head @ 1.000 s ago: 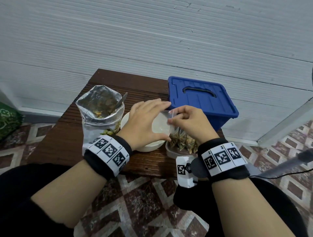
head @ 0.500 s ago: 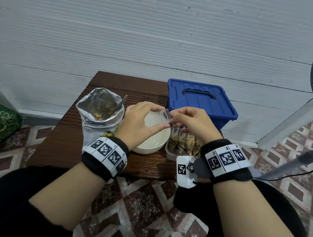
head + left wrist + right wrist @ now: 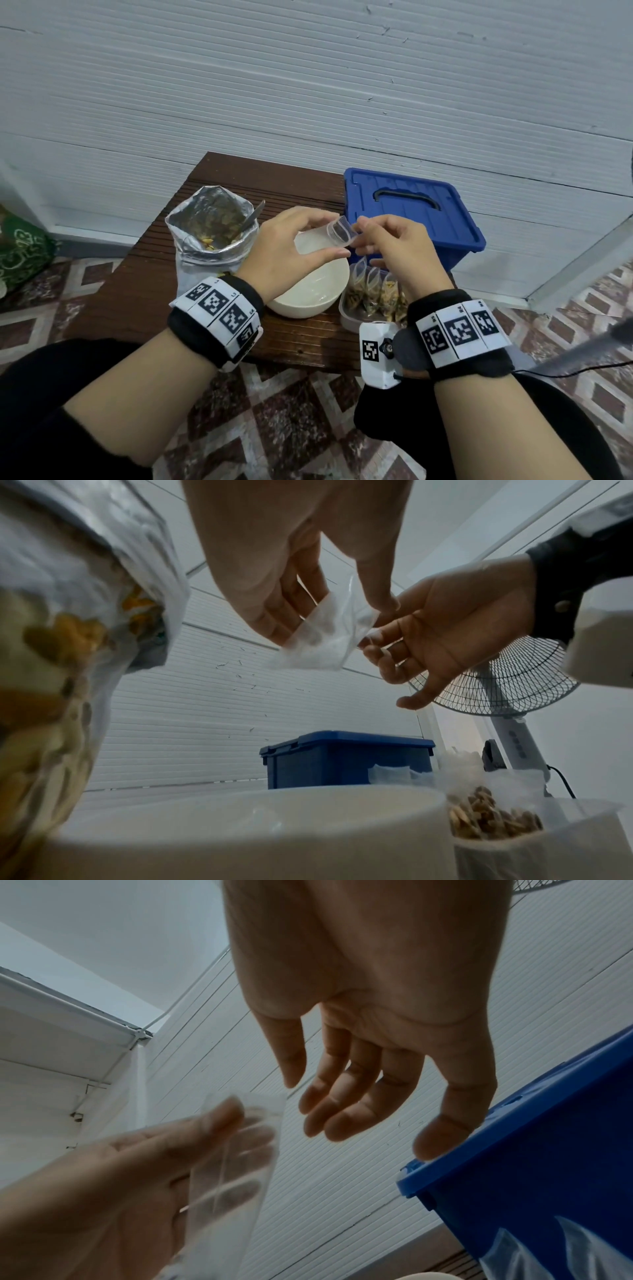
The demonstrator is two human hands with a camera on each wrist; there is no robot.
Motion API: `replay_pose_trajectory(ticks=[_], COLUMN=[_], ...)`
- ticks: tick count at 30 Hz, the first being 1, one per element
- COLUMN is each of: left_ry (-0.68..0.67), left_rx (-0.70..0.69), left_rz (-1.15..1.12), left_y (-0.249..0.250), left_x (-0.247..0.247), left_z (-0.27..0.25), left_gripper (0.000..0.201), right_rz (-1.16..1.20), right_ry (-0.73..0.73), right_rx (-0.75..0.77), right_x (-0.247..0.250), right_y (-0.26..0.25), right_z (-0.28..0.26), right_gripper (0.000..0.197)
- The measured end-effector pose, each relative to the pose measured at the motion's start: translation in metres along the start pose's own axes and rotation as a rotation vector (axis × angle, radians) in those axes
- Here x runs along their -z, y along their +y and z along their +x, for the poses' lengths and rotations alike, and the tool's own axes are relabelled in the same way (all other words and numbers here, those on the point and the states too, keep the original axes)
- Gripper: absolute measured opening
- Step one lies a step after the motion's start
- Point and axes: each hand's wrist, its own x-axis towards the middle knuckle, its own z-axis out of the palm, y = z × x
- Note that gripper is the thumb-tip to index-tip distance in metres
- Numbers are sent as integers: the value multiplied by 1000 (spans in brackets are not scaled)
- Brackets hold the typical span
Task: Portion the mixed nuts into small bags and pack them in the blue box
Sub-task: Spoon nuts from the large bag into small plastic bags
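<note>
- My left hand [image 3: 291,250] pinches a small clear bag [image 3: 339,232] between thumb and fingers [image 3: 270,620], holding it just above the white bowl [image 3: 308,294], mouth open.
- My right hand [image 3: 394,253] is just right of the bag; its fingers [image 3: 329,1110] are relaxed and loosely spread, and whether they touch the bag's edge, I cannot tell.
- The foil pouch of mixed nuts [image 3: 212,236] stands left of the bowl, a utensil [image 3: 253,214] sticking out.
- A clear tub [image 3: 349,308] of filled bags [image 3: 373,294] sits touching the bowl's right side.
- The blue box [image 3: 411,212], lid on, sits behind the bowl to the right on the counter [image 3: 137,291].
</note>
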Motion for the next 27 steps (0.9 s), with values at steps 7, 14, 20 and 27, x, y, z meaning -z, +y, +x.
replay_pose_trajectory(ticks=[7,14,20,27], left_ry=[135,381,573,539], left_rx=[48,138,231,373], left_rz=[-162,-248,-128,55], left_y=[28,39,-2,-39], left_x=[25,84,132,143], left_z=[12,22,23,9], left_gripper=[42,46,41,41], right_rz=[80,124,-80,-306], right_ry=[91,-43,-146,-75], right_rx=[35,50,114,324], right_x=[-11,-50,-89,-121], right_y=[-16,-39,-37,-32], right_z=[5,7,15,21], right_gripper=[28,34,50,23])
